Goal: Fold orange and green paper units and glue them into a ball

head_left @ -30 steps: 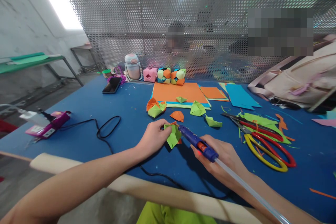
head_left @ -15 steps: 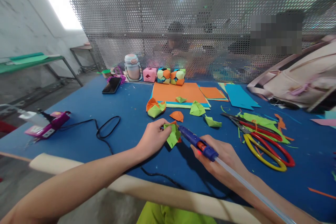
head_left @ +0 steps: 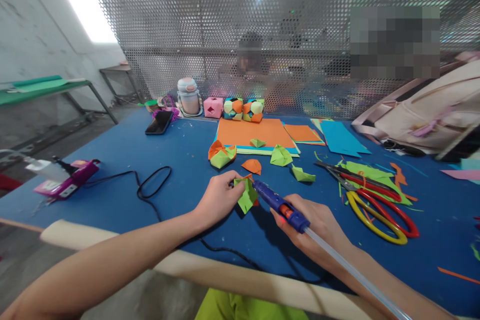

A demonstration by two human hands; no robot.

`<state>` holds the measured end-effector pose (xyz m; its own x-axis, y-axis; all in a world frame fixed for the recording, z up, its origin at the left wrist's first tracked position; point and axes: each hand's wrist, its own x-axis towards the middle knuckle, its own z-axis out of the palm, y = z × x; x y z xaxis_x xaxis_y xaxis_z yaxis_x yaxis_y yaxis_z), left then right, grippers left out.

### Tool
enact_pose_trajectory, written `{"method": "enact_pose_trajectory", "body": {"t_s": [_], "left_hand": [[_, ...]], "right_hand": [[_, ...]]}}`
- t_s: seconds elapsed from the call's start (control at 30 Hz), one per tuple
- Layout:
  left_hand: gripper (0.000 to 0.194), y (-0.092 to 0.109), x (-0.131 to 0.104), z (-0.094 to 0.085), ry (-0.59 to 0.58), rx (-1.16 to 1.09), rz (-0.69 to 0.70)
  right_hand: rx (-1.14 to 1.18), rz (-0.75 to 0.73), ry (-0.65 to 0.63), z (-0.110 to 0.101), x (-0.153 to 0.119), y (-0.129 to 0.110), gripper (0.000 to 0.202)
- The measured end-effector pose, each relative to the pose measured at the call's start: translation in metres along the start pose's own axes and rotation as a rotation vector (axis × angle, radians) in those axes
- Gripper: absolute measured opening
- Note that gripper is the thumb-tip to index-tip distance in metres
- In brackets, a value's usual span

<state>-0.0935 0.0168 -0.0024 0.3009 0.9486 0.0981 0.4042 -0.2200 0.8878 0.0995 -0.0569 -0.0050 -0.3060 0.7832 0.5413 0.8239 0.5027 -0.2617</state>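
Between the thumb and fingers of my left hand (head_left: pixel 218 194) is a folded paper piece (head_left: pixel 246 197), green with orange showing at its edges. My right hand (head_left: pixel 315 222) is wrapped round a blue hot glue gun (head_left: pixel 273 199), with a long clear glue stick (head_left: pixel 348 267) coming out of its back end. The gun's nozzle points left and meets the upper edge of the folded paper, or is very close to it. Just beyond lie an orange folded piece (head_left: pixel 252 166), green folded pieces (head_left: pixel 281 155) and an orange-and-green joined piece (head_left: pixel 222 154).
Two pairs of scissors (head_left: pixel 375 217) lie at right among green paper scraps (head_left: pixel 375 176). Stacked coloured sheets (head_left: pixel 255 131), finished paper cubes (head_left: pixel 233 109) and a bottle (head_left: pixel 189 97) stand at the back. A power strip (head_left: pixel 69 180), black cable (head_left: pixel 138 185) and phone (head_left: pixel 159 123) are at left.
Almost nothing has changed. The glue gun's nozzle has shifted very slightly left along the paper's edge, and my left hand keeps its hold on the folded piece.
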Motion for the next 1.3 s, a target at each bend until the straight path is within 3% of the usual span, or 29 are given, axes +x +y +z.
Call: {"method": "enact_pose_trajectory", "body": {"t_s": [0.17, 0.43, 0.83, 1.3], "left_hand": [[0.018, 0.0005, -0.0001, -0.0005, 0.003, -0.001, 0.003], [0.018, 0.0001, 0.0007, -0.0006, -0.006, 0.008, 0.002], [0.018, 0.0018, 0.0007, -0.0027, 0.024, -0.018, 0.01], [0.018, 0.0036, -0.0012, -0.0019, 0.011, 0.022, 0.04]], "right_hand": [[0.011, 0.054, -0.024, -0.0013, -0.0004, -0.0001, 0.011], [0.012, 0.018, -0.055, -0.0015, -0.001, 0.0001, 0.009], [0.054, 0.122, -0.019, -0.0025, -0.0024, -0.0013, 0.012], [0.088, 0.037, -0.006, -0.001, -0.002, 0.0008, 0.008]]}}
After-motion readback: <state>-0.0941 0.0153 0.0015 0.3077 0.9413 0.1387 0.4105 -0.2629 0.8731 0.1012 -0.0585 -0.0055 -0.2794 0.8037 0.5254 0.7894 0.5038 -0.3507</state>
